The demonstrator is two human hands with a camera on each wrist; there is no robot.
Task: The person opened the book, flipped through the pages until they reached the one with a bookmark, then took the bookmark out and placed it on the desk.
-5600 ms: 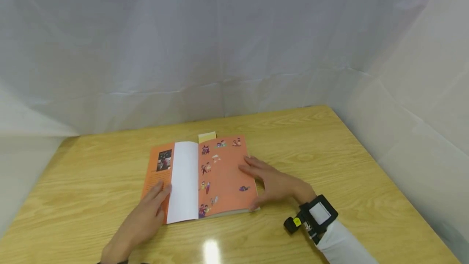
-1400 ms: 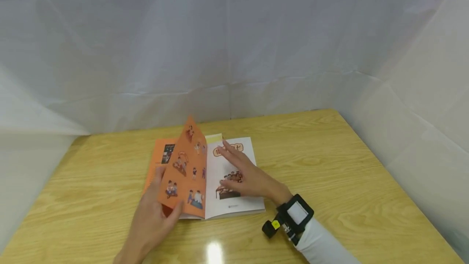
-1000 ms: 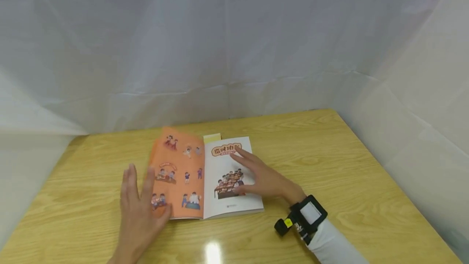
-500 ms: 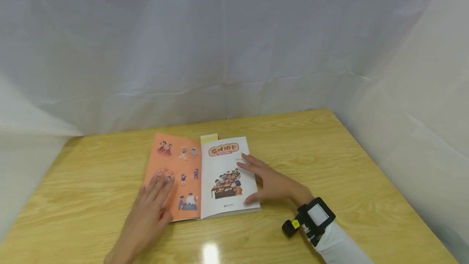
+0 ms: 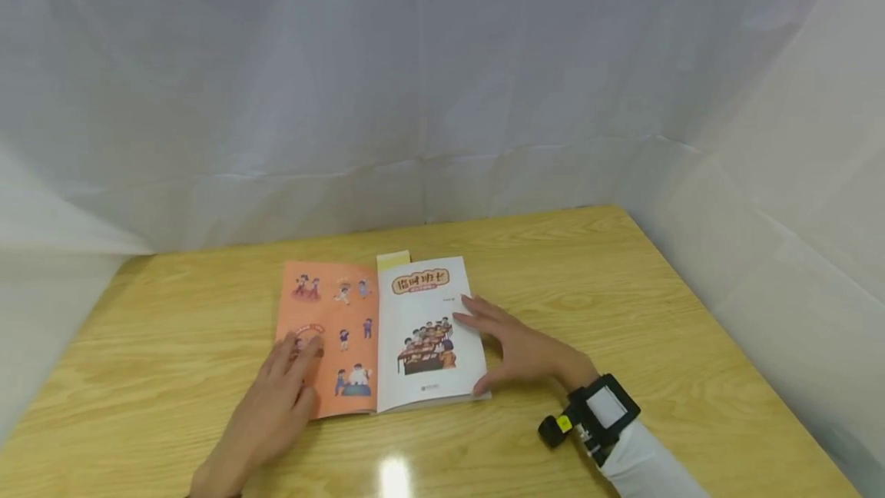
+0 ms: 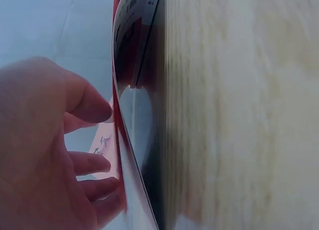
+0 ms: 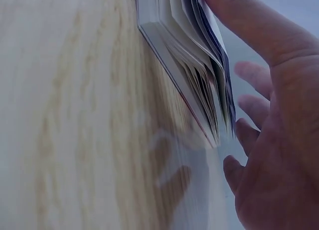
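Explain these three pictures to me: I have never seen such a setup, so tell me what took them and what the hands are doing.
No machine here: a person wears three cameras. The wide picture comes from the head, looking down at a wooden table. The two close, sideways pictures come from cameras on the wrists; the black wrist camera shows on the right arm. An open book lies flat on the table. The left hand rests with straight fingers on the orange page. The right hand lies on the white title page's edge. Neither hand grips anything.
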